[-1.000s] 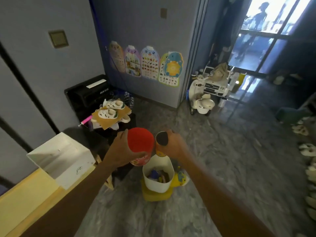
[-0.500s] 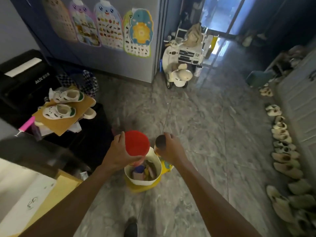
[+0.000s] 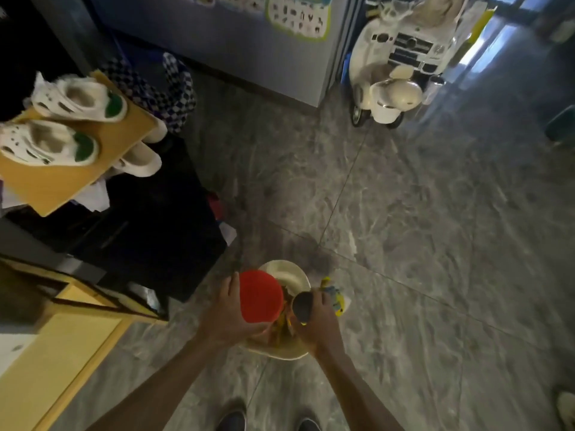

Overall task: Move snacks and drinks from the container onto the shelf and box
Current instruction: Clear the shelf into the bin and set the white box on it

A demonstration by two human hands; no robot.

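While both hands hover over the bucket, left grip clamps red-lidded can, right grip dark-topped can

Both arms extended down, left hand gripping, right hand gripping

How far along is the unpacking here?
Nothing looks put away yet in this view. The left hand grips a red-lidded tub and the right hand a dark-topped can, both over the white bucket on the floor. More packets remain inside it.
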